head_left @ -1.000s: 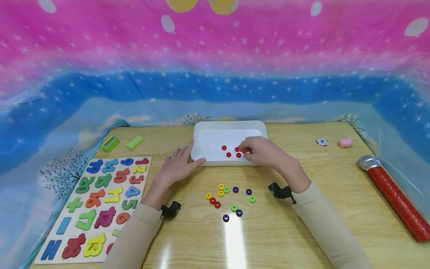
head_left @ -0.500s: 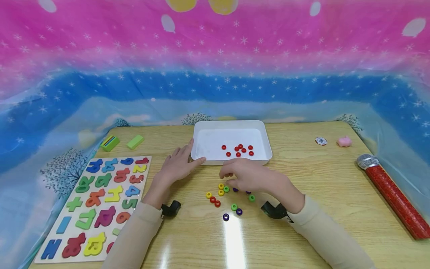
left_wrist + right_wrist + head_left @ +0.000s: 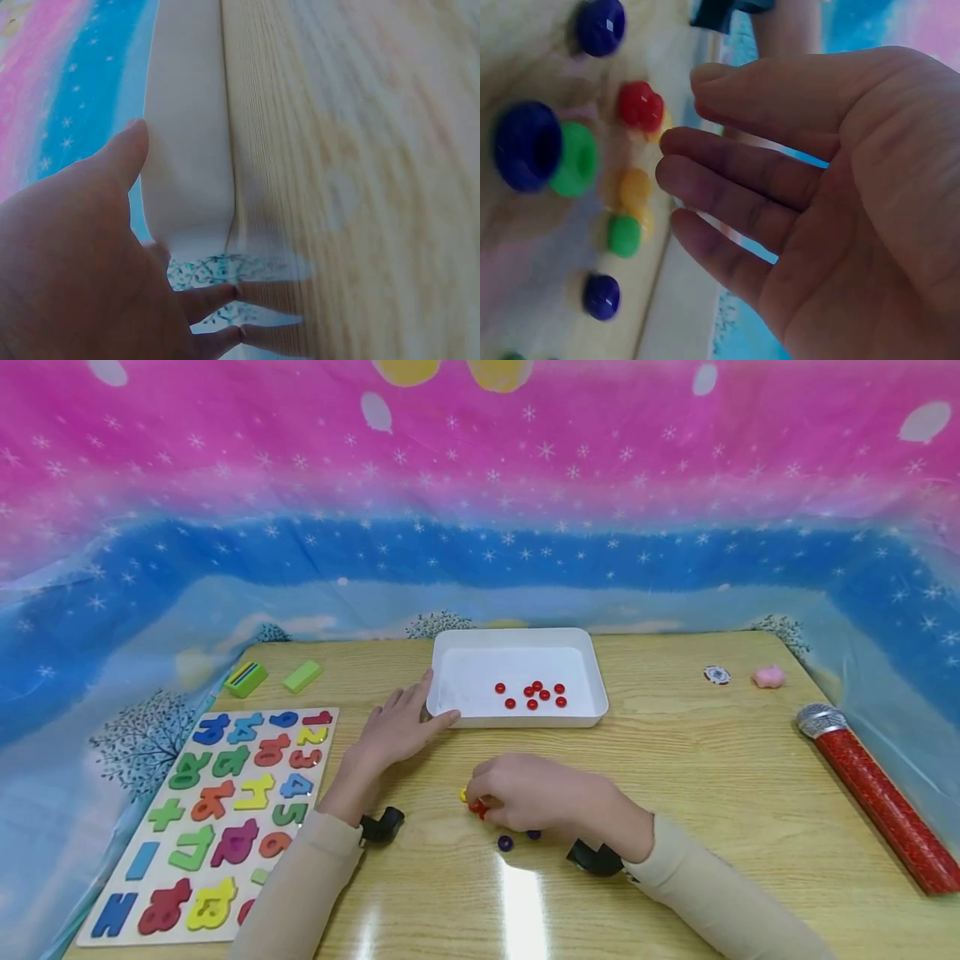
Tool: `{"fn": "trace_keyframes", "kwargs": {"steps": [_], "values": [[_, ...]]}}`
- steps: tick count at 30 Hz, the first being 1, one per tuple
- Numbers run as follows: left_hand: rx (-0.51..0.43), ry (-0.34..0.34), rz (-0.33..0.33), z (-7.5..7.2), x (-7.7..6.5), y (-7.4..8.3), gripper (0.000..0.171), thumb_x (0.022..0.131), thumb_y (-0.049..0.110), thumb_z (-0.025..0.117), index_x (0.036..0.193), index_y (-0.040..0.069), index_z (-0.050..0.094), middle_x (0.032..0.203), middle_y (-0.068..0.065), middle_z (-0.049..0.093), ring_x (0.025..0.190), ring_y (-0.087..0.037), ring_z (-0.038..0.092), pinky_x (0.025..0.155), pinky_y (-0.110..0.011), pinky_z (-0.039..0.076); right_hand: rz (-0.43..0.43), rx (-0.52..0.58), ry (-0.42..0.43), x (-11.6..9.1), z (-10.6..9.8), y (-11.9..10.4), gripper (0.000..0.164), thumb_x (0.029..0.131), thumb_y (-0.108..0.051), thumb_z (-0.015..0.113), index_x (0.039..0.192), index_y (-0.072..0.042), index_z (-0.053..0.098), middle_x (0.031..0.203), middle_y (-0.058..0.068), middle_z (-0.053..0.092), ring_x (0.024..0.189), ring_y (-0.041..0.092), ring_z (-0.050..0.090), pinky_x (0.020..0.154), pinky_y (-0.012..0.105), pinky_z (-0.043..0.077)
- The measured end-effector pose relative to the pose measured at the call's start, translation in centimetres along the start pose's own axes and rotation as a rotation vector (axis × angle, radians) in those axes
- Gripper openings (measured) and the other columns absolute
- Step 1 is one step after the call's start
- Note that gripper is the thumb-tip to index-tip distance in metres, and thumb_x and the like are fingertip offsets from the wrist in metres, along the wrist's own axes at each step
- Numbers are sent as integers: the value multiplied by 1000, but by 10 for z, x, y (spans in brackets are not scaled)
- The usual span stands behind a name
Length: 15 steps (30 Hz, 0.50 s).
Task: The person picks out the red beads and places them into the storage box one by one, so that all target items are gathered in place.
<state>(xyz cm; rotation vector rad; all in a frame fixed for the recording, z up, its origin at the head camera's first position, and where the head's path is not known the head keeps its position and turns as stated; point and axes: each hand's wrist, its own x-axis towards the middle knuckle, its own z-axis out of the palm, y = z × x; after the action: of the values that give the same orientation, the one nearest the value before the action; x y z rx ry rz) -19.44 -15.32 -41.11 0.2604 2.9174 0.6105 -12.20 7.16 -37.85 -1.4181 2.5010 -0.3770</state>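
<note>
My left hand (image 3: 396,727) rests with straight fingers at the near left corner of a white tray (image 3: 517,722), its thumb at the rim in the left wrist view. Several red beads (image 3: 544,695) lie inside the tray. Over the bead group on the table, my right hand (image 3: 536,793) reaches down, thumb and fingers apart around two red beads (image 3: 639,105) that sit just beyond the fingertips. A yellow bead (image 3: 463,794) shows beside them. Dark purple beads (image 3: 506,843) and green beads (image 3: 576,159) lie near; the hand hides most of the group in the head view.
A number puzzle board (image 3: 172,935) lies at left, with two green blocks (image 3: 302,677) behind it. On the right are a red microphone (image 3: 877,793), a poker chip (image 3: 717,675) and a pink pig figure (image 3: 768,676). A printed cloth (image 3: 480,552) hangs behind the table.
My right hand has left the tray's right side and come down toward me and left, to the red beads on the table. The left hand stays at the tray corner.
</note>
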Motion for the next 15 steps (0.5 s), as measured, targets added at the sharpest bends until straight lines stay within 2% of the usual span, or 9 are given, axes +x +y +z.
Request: {"fn": "trace_keyframes", "kwargs": {"steps": [5,15], "values": [[0,3,2,-1,0,1,93,78,81,30,149,33,-5,157,-4,16,144,-34,11,110,-64,12,10,-60,-21,2,9,-2,7,86,-17,63,83,-23,63,76,-12,49,66,5,45,62,17,40],[1,-3,-9,0,0,1,92,77,82,30,148,35,-5,157,-4,16,145,-33,10,111,-64,11,4,-136,16,5,17,-4,16,88,-16,61,74,-23,60,72,-12,45,61,5,41,57,16,36]]}}
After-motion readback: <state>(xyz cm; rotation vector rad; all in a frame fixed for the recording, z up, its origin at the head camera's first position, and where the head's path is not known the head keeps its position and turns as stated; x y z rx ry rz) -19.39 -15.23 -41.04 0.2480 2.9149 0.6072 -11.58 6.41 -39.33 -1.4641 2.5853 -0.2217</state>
